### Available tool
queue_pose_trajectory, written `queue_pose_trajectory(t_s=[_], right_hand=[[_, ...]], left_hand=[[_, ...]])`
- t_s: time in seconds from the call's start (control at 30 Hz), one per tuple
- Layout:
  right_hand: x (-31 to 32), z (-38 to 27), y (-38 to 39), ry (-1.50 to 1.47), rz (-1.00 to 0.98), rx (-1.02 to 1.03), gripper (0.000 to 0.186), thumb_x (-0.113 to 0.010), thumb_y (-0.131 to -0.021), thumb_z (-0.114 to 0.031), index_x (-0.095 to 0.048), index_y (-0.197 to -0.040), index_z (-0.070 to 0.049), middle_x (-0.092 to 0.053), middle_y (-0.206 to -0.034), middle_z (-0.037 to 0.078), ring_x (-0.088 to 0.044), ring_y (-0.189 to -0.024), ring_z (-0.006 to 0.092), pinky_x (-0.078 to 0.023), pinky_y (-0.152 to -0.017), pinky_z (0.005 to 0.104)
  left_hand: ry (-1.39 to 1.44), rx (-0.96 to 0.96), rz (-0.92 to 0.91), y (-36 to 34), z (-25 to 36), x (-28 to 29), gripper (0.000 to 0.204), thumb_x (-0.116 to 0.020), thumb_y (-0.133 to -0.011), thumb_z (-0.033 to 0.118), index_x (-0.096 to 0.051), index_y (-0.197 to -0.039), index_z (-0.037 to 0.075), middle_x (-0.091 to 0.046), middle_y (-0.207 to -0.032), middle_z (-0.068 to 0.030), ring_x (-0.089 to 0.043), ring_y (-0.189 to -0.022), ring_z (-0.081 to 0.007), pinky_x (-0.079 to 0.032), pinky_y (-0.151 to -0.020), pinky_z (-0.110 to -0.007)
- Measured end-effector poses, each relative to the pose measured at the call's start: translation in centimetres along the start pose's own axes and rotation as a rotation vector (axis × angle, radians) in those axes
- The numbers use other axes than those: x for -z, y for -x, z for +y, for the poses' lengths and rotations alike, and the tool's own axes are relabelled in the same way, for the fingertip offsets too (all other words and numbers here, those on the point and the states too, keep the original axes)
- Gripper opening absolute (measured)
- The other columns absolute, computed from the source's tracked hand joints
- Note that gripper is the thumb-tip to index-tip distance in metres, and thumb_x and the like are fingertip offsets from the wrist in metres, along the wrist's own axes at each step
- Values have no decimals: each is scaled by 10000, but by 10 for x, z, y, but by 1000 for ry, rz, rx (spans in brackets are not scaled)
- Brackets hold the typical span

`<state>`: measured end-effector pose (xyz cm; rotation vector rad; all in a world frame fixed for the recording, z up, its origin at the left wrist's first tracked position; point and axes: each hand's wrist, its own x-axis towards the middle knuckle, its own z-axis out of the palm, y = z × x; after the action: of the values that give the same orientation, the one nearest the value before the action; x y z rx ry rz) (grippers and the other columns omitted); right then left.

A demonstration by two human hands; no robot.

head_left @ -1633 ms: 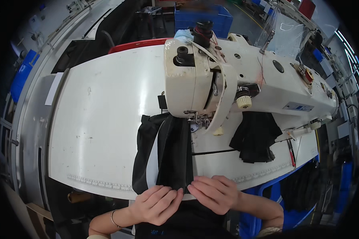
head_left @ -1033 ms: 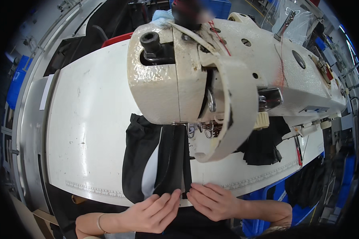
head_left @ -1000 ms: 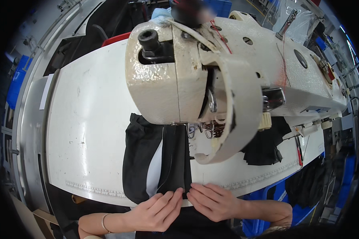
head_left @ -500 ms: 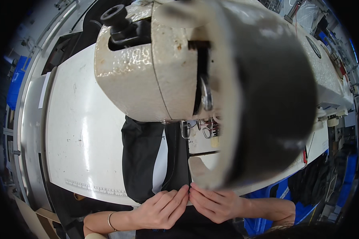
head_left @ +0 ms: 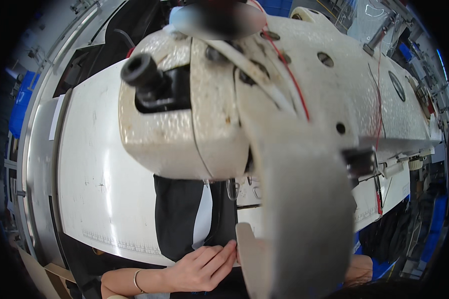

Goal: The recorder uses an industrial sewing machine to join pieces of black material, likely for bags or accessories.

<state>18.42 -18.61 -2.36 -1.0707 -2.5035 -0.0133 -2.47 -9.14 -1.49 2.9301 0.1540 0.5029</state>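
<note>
A black fabric piece (head_left: 178, 219) with a white strip (head_left: 203, 217) along it lies on the white sewing table, its far end under the head of a sewing machine (head_left: 159, 144). At the fabric's near edge my left hand (head_left: 204, 268) is closed, fingers together and tips pinching the cloth. A bracelet circles that wrist. A large, blurred pale guard (head_left: 304, 209) hangs close to the camera and hides nearly all of my right hand. Only a sliver of fingertip beside my left fingertips and part of my right forearm (head_left: 359, 270) show, so its grip is hidden.
The white tabletop (head_left: 90, 174) has ruler markings along its near edge. A red thread (head_left: 289, 70) runs over the machine's body. Dark garments (head_left: 391, 229) and blue material lie at the right; a metal rail (head_left: 37, 164) runs along the left.
The view has shifted, and the machine head now sits lower in it. The blurred guard looks turned and now covers my right hand, which showed pinching the fabric edge before.
</note>
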Motion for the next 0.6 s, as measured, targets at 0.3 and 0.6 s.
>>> queue_pose_trajectory(t_s=[0.3,0.6], right_hand=[[-23,50,-15,-153,-14,-105,211,-603,-746,-133,-646,-914,-14,-585,-1089,125,-587,-996,255,-478,-903,412],[-83,86,-29,76,394,-77,195,-554,-678,-141,-598,-778,20,-572,-919,156,-537,-837,278,-454,-621,393]], left_hand=[[373,147,11,-23,-56,-2,260,-608,-713,28,-637,-961,-47,-619,-969,-150,-594,-808,-225,-519,-662,-284],[309,314,75,-40,-91,5,334,-624,-651,30,-631,-981,-17,-635,-836,-190,-628,-791,-360,-502,-684,-428]])
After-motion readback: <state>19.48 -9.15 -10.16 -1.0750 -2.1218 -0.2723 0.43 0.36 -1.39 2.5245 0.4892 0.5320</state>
